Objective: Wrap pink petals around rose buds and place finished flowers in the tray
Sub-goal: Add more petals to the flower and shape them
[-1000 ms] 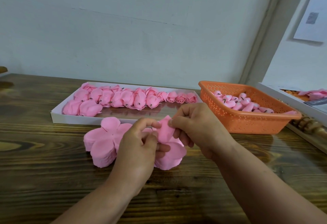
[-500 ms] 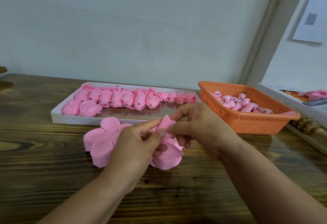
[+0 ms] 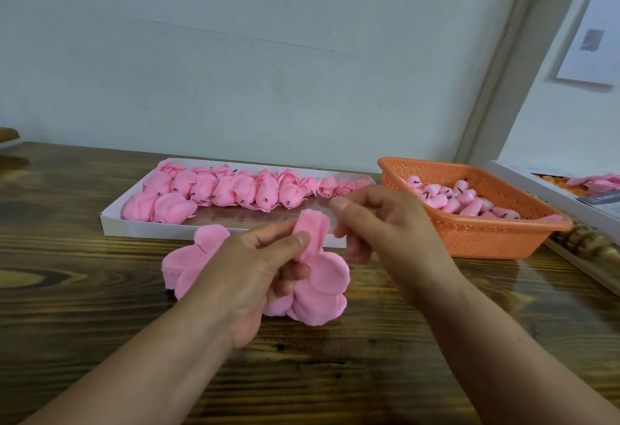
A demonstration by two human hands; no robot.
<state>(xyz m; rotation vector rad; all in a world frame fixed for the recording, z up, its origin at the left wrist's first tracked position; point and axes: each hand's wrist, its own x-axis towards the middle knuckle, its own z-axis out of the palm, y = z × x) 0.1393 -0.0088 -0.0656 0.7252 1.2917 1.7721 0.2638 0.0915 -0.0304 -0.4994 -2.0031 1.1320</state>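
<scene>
The head view shows the wrapping step, I think. The left hand (image 3: 265, 267) pinches a folded soft pink petal sheet (image 3: 310, 235) between thumb and fingers, just above the stack of flat pink flower-shaped petal sheets (image 3: 322, 287) that lies on the dark wooden counter (image 3: 84, 290). So the left grip is narrow and tight on that sheet. The right hand (image 3: 385, 223) is just beside it, apart from the petal. Its fingers are loosely curled and its grip holds nothing that I can see.

I cannot see a bud inside the fold, so it may be hidden or not there yet. If there is none, the next move could be to reach into the orange plastic basket (image 3: 503, 240) for one of the small pink rose buds (image 3: 446, 198). Then the petals need soft, careful wrapping, for they look thin and easy to crush.

Behind the hands sits the long white cardboard tray (image 3: 141, 228). Many finished pink roses (image 3: 235, 189) lie in rows at its back and left, and the front right part looks free.
</scene>
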